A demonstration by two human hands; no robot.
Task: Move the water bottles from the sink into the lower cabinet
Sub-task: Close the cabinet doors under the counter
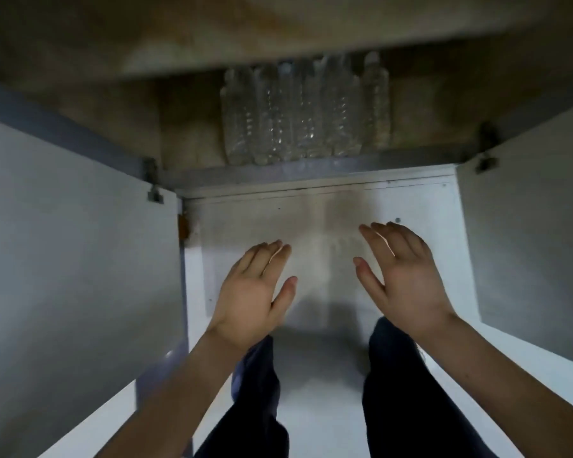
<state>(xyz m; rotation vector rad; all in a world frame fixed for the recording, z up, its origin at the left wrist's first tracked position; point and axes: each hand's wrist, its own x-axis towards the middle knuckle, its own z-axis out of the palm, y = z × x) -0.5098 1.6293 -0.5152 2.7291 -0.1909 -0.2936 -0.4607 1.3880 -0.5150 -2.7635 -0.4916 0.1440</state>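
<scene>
Several clear plastic water bottles (298, 110) stand upright, packed in a tight cluster on the floor of the open lower cabinet (192, 133), just behind its front lip. My left hand (255, 292) hovers in front of the cabinet, fingers apart, holding nothing. My right hand (401, 272) is held beside it, also open and empty. Both hands are below the bottles in view and well apart from them. The sink is out of sight.
The left cabinet door (73, 259) and the right cabinet door (530, 242) stand swung open on either side. A white floor (325, 408) lies below, with my dark trouser legs (404, 408) over it. The counter underside (278, 24) overhangs the bottles.
</scene>
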